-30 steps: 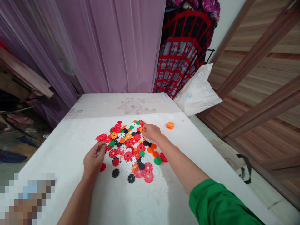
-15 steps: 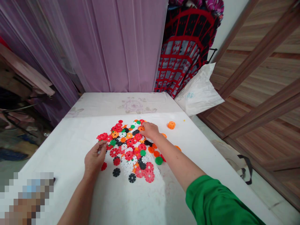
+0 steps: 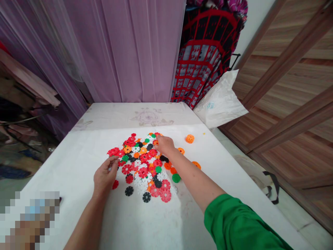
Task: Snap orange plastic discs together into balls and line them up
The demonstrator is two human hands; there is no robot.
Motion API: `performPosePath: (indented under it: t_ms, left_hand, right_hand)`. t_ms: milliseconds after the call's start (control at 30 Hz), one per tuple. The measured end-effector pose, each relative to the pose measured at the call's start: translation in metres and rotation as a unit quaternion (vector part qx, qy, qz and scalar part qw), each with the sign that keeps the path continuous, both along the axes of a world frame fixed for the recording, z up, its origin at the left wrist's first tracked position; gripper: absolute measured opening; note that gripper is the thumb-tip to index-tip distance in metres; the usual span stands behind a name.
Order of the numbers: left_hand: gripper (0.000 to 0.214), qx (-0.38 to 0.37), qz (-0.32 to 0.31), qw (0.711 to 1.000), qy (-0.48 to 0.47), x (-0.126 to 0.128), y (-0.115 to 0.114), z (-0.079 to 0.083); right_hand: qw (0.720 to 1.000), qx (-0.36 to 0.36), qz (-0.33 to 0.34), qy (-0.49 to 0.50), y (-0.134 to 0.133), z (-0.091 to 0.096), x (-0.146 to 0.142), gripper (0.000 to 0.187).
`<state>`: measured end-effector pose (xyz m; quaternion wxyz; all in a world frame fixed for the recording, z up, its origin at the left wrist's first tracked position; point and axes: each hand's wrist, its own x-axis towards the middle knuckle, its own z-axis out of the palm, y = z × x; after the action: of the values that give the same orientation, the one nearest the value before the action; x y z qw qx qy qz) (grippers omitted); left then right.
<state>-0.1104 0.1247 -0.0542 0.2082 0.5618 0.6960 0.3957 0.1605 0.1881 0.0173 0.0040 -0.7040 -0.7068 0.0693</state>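
As the right hand (image 3: 165, 145) reaches in, discs (image 3: 143, 171) lie mostly face-up.

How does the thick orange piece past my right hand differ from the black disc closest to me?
The orange piece looks thick, almost ball-like; the black disc looks flat. The orange piece sits apart, right of the pile; the black disc lies at its near edge. Both look round and rest on the white surface.

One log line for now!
disc pile: mixed colors, on table; left hand: at its left; right hand: at far right; orange clump: apart, right of pile
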Motion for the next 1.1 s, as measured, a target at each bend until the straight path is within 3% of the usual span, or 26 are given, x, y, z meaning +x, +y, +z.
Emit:
performPosePath:
  t_ms: [167,333,500,767,1100]
  left_hand:
    - [0.041,0.007,0.001,1.000,-0.002,0.001,0.000,0.001]
    - [0.042,0.007,0.004,1.000,-0.006,0.005,-0.002,0.007]
    - [0.042,0.005,0.006,1.000,0.003,0.003,-0.001,0.005]
    - [0.042,0.021,0.000,1.000,0.000,-0.004,0.003,-0.008]
    - [0.042,0.006,0.007,1.000,0.008,-0.001,0.001,0.000]
  right_hand:
    - [0.998,0.025,-0.026,0.044,-0.003,0.008,0.021,0.041]
    - [0.989,0.050,-0.063,0.124,-0.020,0.019,0.074,0.041]
    - [0.988,0.031,-0.083,0.131,-0.047,0.019,0.113,0.046]
    - [0.995,0.028,-0.047,0.088,-0.075,0.011,0.116,0.049]
    - [0.999,0.020,-0.028,0.038,-0.073,0.008,0.108,0.053]
